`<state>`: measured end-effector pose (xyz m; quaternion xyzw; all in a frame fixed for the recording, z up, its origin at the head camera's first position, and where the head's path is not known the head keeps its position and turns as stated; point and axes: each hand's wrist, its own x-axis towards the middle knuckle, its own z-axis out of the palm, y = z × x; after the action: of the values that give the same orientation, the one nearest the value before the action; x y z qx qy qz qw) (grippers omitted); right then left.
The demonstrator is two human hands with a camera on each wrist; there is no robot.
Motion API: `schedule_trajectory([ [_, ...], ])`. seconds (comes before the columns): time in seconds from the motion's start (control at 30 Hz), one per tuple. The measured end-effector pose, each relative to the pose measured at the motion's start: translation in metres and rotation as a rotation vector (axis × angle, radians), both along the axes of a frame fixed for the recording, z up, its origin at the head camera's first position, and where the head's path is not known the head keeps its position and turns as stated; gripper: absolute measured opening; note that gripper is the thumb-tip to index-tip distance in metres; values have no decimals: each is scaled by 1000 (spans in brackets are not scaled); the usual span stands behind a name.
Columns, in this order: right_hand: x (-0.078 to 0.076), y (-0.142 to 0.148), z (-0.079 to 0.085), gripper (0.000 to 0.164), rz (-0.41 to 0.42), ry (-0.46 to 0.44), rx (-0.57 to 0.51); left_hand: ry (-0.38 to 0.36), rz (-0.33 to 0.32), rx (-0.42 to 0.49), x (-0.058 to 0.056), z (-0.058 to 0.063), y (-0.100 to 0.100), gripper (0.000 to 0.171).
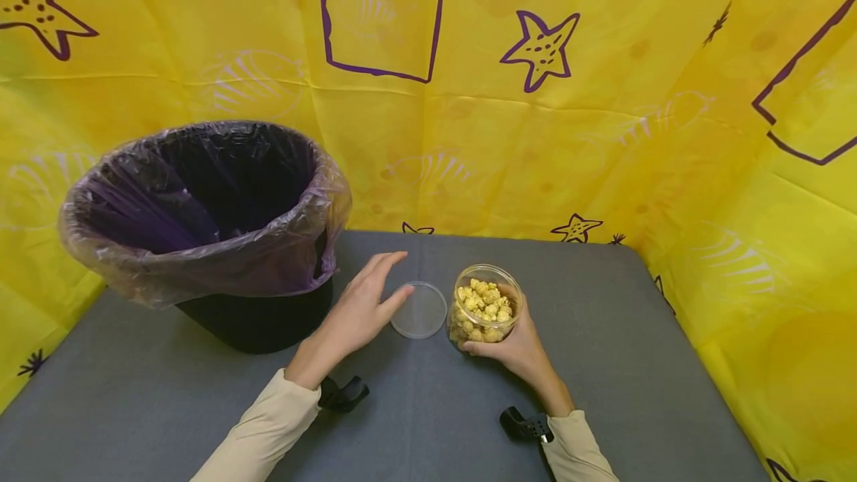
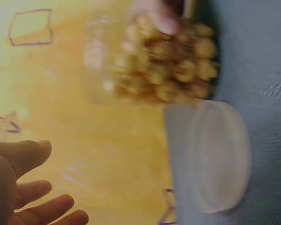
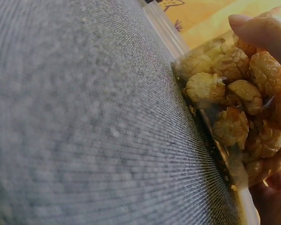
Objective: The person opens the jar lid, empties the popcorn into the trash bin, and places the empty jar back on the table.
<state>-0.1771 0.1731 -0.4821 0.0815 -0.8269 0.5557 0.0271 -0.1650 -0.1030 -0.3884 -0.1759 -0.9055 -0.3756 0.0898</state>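
A clear round jar (image 1: 487, 274) without its lid stands upright on the grey table, partly filled with yellow popcorn (image 1: 483, 303). My right hand (image 1: 514, 344) grips the jar's right side, thumb across the front; in the right wrist view the popcorn (image 3: 243, 93) shows through the wall close over the cloth. Just left of the jar lies a flat clear lid (image 1: 419, 311). My left hand (image 1: 361, 311) hovers by the lid's left edge, fingers spread and holding nothing. The left wrist view shows its loose fingers (image 2: 44, 208) apart from the lid (image 2: 220, 157).
A large black bin (image 1: 254, 322) stands on the table at the left, lined with a translucent purple bag (image 1: 281, 251) folded over its rim. Yellow patterned cloth (image 1: 482, 147) hangs behind and along the right side. The grey table (image 1: 602, 348) extends right of the jar.
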Motion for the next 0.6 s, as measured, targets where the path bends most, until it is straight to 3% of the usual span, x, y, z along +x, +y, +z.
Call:
schedule_trajectory([
  [0.43, 0, 0, 0, 111, -1, 16, 3, 184, -11, -12, 34, 65, -8, 53],
  [0.6, 1, 0, 1, 111, -1, 17, 6, 274, 3, -3, 44, 84, -15, 54],
])
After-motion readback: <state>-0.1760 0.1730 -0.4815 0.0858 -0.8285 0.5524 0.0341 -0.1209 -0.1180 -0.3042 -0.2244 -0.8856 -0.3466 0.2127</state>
